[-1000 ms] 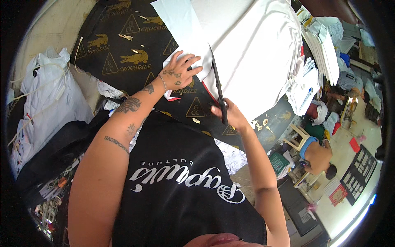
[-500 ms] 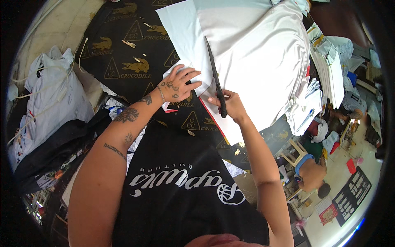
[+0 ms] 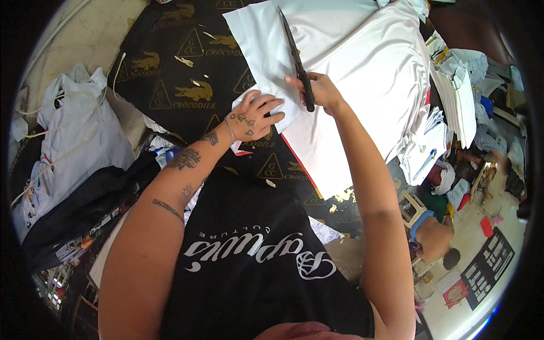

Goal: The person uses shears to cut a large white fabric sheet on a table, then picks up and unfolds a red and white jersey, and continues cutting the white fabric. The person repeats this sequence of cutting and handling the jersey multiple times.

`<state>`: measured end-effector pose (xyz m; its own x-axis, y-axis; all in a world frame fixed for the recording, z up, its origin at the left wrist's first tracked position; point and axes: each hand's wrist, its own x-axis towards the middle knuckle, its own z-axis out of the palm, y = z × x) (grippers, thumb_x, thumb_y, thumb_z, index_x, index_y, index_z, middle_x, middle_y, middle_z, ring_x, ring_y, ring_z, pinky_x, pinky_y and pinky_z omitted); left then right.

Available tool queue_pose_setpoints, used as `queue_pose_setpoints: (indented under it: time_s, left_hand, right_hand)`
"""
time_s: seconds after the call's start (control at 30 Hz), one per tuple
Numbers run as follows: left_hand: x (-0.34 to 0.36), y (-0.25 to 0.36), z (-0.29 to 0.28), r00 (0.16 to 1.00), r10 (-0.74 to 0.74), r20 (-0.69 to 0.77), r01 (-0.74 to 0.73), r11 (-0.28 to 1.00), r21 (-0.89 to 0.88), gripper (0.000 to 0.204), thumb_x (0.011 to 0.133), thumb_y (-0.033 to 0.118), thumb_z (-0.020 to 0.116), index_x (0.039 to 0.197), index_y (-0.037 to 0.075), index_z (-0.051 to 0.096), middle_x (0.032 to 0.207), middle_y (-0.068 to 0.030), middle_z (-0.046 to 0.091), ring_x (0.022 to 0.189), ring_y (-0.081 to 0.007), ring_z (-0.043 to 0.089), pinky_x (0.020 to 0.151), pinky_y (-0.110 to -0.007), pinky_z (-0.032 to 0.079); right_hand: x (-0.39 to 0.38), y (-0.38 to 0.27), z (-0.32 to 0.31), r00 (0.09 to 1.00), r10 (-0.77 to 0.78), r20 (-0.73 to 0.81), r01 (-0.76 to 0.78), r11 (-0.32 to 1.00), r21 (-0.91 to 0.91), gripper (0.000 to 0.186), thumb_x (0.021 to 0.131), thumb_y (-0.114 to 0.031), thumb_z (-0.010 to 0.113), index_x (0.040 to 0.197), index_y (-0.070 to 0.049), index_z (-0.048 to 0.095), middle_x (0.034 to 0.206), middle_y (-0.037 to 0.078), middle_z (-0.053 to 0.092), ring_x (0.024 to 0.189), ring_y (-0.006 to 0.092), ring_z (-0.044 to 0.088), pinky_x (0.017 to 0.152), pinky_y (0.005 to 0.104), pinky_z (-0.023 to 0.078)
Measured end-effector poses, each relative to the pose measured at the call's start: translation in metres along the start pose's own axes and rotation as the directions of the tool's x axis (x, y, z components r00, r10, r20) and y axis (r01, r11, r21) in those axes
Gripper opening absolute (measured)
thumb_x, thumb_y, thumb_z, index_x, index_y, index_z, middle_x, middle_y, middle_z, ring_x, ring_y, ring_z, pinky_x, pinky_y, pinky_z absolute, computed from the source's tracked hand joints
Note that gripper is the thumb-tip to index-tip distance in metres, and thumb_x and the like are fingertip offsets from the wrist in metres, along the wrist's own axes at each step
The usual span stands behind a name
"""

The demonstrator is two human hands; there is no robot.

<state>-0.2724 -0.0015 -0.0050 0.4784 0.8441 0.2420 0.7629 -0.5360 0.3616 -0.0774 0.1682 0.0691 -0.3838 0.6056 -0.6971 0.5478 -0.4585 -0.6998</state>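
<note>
Right hand (image 3: 320, 90) closed in a grip around the dark handle of a long black pair of scissors (image 3: 296, 56); the slim blades run up and away from the grip, over a broad layered sheet of white fabric (image 3: 368, 73). Whether the blades stand apart or together cannot be told. Left hand (image 3: 256, 118), just left of the right grip, lies flat with fingers spread, palm pressing down on the near left corner of the white fabric; it clasps nothing. The two hands are close but not touching. A thin red edge (image 3: 297, 161) shows along the fabric's lower border, below the right grip. Under the fabric, a black cloth printed with gold crocodile and triangle motifs (image 3: 187, 73) covers the tabletop, with small pale scraps scattered on it. Far left of the left hand, a white drawstring bag (image 3: 79, 136) sits on a dark bundle (image 3: 85, 209). Right of the right grip, stacks of folded white fabric (image 3: 453, 96), with a blue pen (image 3: 424, 164) lying on a lower pile.
</note>
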Motion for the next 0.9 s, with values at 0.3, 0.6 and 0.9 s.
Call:
queue_pose_setpoints:
  time_s: [0.3, 0.6, 0.9]
  left_hand:
    - [-0.007, 0.000, 0.003, 0.999, -0.012, -0.045, 0.013, 1.000, 0.027, 0.056, 0.085, 0.028, 0.073, 0.140, 0.024, 0.062, 0.140, -0.0061, 0.056, 0.136, -0.0255, 0.049, 0.119, -0.061, 0.029]
    - [-0.055, -0.019, -0.003, 0.909, -0.310, -0.280, 0.283, 0.950, -0.133, 0.031, 0.083, 0.005, 0.071, 0.113, 0.008, 0.072, 0.114, -0.0102, 0.064, 0.114, -0.0343, 0.060, 0.100, -0.048, 0.048]
    - [-0.433, 0.076, -0.021, 0.378, 0.006, 0.926, 0.055, 0.998, -0.029, 0.043, 0.088, 0.014, 0.065, 0.129, 0.001, 0.068, 0.120, -0.0201, 0.069, 0.111, -0.0414, 0.066, 0.099, -0.056, 0.051]
  right_hand:
    - [0.045, -0.038, -0.004, 1.000, -0.017, 0.015, 0.019, 0.990, -0.143, 0.059, 0.077, -0.066, 0.088, 0.077, -0.012, 0.065, 0.065, -0.001, 0.059, 0.055, 0.0094, 0.059, 0.046, 0.0226, 0.043]
    - [-0.143, 0.095, 0.004, 0.871, -0.338, -0.357, 0.102, 0.834, -0.542, 0.059, 0.080, -0.046, 0.091, 0.120, -0.005, 0.077, 0.087, 0.018, 0.076, 0.074, 0.0249, 0.072, 0.070, 0.0395, 0.055]
    - [-0.367, 0.356, 0.019, 0.544, -0.168, -0.822, -0.293, 0.880, -0.374, 0.092, 0.082, -0.028, 0.091, 0.160, -0.018, 0.043, 0.101, 0.018, 0.078, 0.095, 0.0365, 0.076, 0.081, 0.0467, 0.057]
